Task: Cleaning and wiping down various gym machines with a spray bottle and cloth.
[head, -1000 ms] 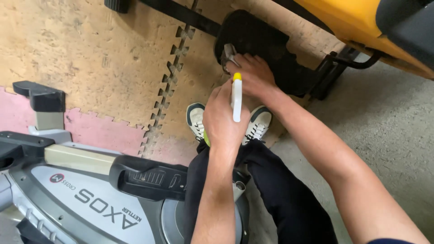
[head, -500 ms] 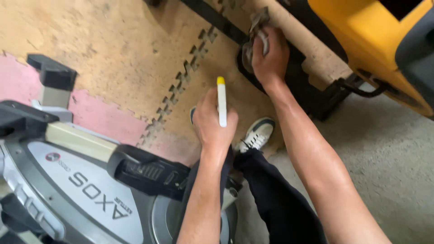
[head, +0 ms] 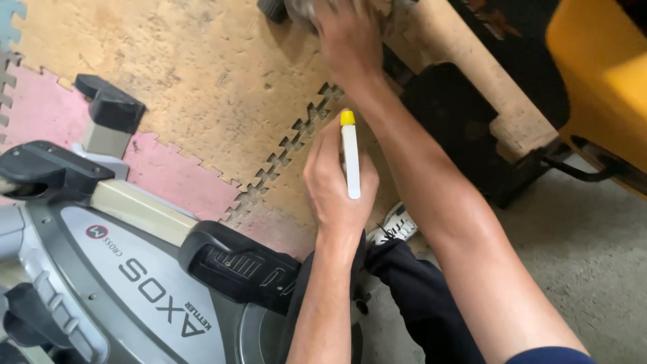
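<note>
My left hand (head: pixel 330 195) is closed around a white stick-shaped tube with a yellow cap (head: pixel 350 158), held upright above the foam mat. My right hand (head: pixel 350 47) reaches far forward to the top edge of the view and presses on a crumpled grey cloth (head: pixel 300 8), most of which is cut off by the frame. My right forearm crosses over a black machine base (head: pixel 458 128). My dark trouser leg and one white shoe (head: pixel 394 226) show below my left wrist.
A grey and black exercise machine (head: pixel 135 269) with a black pedal (head: pixel 236 266) fills the lower left. Tan (head: pixel 168 87) and pink (head: pixel 175 178) interlocking foam mats cover the floor. A yellow machine body (head: pixel 600 74) stands at the upper right over concrete floor (head: pixel 579 256).
My right hand moved with the cloth from the black base farther forward and left. My left hand drew apart from it, still holding the white tube. The view shifted.
</note>
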